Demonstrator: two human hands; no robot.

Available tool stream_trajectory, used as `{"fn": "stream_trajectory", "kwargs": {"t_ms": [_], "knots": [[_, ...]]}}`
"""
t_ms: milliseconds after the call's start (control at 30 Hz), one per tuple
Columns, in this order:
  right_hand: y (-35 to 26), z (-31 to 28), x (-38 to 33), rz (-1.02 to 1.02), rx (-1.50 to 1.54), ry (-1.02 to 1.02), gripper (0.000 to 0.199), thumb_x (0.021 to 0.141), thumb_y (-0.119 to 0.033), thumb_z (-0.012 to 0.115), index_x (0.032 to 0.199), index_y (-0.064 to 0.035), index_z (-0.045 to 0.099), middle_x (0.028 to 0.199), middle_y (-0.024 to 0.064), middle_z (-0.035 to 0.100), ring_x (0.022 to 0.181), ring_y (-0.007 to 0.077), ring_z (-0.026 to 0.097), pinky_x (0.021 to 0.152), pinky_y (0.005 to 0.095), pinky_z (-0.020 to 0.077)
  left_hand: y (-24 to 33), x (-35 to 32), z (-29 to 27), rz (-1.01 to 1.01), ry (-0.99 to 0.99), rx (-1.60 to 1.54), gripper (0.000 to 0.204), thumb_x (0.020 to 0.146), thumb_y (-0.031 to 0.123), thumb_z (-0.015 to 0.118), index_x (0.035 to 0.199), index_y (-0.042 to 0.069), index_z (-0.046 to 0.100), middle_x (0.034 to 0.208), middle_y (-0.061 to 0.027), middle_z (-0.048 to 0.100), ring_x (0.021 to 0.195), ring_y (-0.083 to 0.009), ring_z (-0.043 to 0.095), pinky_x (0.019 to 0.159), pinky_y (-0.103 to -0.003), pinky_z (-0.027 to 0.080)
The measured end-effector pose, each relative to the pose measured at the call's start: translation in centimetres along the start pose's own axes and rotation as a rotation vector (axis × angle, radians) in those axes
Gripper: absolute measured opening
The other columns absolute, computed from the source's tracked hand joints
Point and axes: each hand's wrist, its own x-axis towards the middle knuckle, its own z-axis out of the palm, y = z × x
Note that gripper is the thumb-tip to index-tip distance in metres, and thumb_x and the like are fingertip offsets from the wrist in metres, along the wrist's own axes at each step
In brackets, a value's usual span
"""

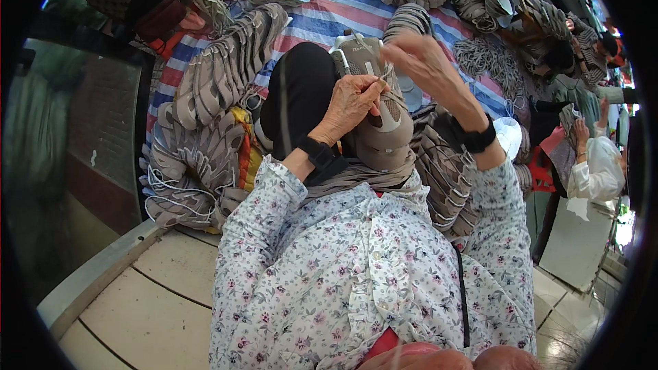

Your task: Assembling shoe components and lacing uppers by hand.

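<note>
A beige-grey shoe upper (384, 130) rests on my lap, its toe toward me and its heel tab away. My left hand (351, 104) lies on the upper's tongue area and pinches a thin pale lace or thread. Raised above the shoe's heel end, my right hand (419, 62) has its fingers closed on the same thin lace, pulling it up. Both wrists wear black bands. My floral-print sleeves fill the lower middle of the view.
Stacks of grey shoe uppers (212, 89) with white laces lie at my left, more pile up at the right (445, 178) and top. A striped blue, red and white sheet (343, 7) lies beneath. Another person in white (596, 164) works at the far right. A tiled floor (157, 281) is lower left.
</note>
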Motion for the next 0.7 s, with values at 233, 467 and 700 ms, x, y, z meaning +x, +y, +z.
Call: {"fn": "stream_trajectory", "kwargs": {"t_ms": [233, 467, 700], "knots": [[6.0, 6.5, -8.3, 0.188, 0.250, 0.211, 0.009, 0.081, -0.003, 0.068, 0.087, 0.0043, 0.065, 0.079, 0.0122, 0.061, 0.069, 0.0214, 0.056, 0.063, 0.0349, 0.0444, 0.5, -1.2, -0.2, -0.067, -0.003, -0.127, 0.032, 0.102, 0.028, 0.056, 0.102, 0.000, 0.071, 0.069, 0.0023, 0.059, 0.057, -0.0023, 0.056, 0.052, -0.015, 0.044], [5.6, 7.3, -7.8, 0.079, 0.278, 0.286, 0.009, 0.081, 0.005, 0.064, 0.084, 0.0049, 0.055, 0.080, 0.0129, 0.056, 0.073, 0.0246, 0.055, 0.065, 0.0364, 0.0423, 1.6, -2.0, -1.0, -0.111, 0.107, -0.122, 0.030, 0.101, 0.025, 0.057, 0.103, -0.001, 0.071, 0.069, 0.0035, 0.057, 0.053, -0.0011, 0.050, 0.050, -0.015, 0.039], [4.1, 6.1, -7.7, 0.041, 0.293, 0.317, 0.009, 0.084, 0.004, 0.061, 0.089, 0.0034, 0.054, 0.080, 0.0103, 0.056, 0.073, 0.0203, 0.054, 0.064, 0.0331, 0.0413, 4.3, -3.8, -3.7, -0.078, 0.381, -0.160, 0.025, 0.099, 0.017, 0.056, 0.106, -0.004, 0.069, 0.070, 0.0042, 0.054, 0.054, -0.0008, 0.041, 0.050, -0.016, 0.030]]}}
